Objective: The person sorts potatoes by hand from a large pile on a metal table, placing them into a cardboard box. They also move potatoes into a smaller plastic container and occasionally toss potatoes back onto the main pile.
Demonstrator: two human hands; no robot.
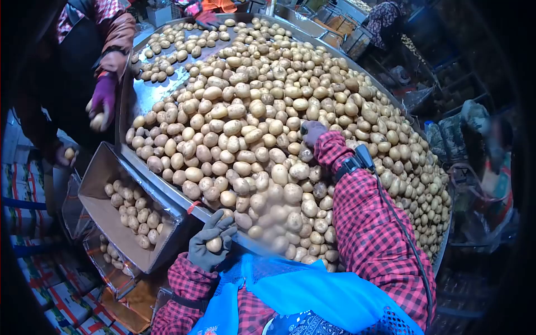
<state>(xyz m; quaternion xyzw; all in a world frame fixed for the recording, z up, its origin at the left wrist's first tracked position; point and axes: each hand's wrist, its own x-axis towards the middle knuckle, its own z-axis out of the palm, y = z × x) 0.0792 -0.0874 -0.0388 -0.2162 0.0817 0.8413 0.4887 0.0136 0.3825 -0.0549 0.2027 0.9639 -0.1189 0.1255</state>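
Your left hand (212,241) cups a potato (214,244), which loosened fingers could drop; your right hand (313,133) touches potatoes (279,175) heaped on the counter (158,178), its grip unclear; a rough sweep could spill some over the rim.

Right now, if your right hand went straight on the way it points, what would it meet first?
My right hand would most likely meet the potatoes just past its fingertips; how high it sits over them is unclear from one view.
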